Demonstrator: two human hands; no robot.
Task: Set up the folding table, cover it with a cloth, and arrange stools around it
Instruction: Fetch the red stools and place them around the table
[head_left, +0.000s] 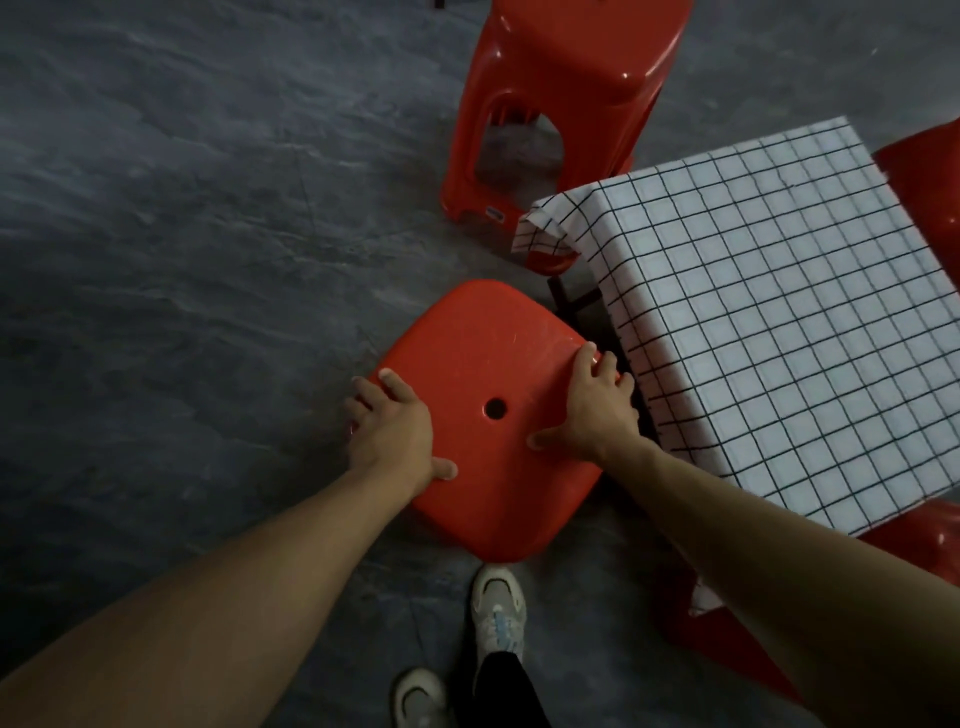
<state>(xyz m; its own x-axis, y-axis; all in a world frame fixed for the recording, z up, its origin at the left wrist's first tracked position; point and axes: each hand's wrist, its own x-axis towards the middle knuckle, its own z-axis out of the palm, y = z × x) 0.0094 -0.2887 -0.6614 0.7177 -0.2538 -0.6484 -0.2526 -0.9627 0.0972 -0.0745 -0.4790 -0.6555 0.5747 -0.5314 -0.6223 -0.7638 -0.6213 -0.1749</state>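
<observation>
Both hands, left (392, 434) and right (597, 410), clamp stool (488, 410) seat edges; best slide it squarely beside cloth (769, 312), without snagging the hem.

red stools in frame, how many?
4. One under both hands; one standing at the table's far corner; one partly cut off at the right edge; one mostly hidden under the cloth at lower right. More may be hidden.
</observation>
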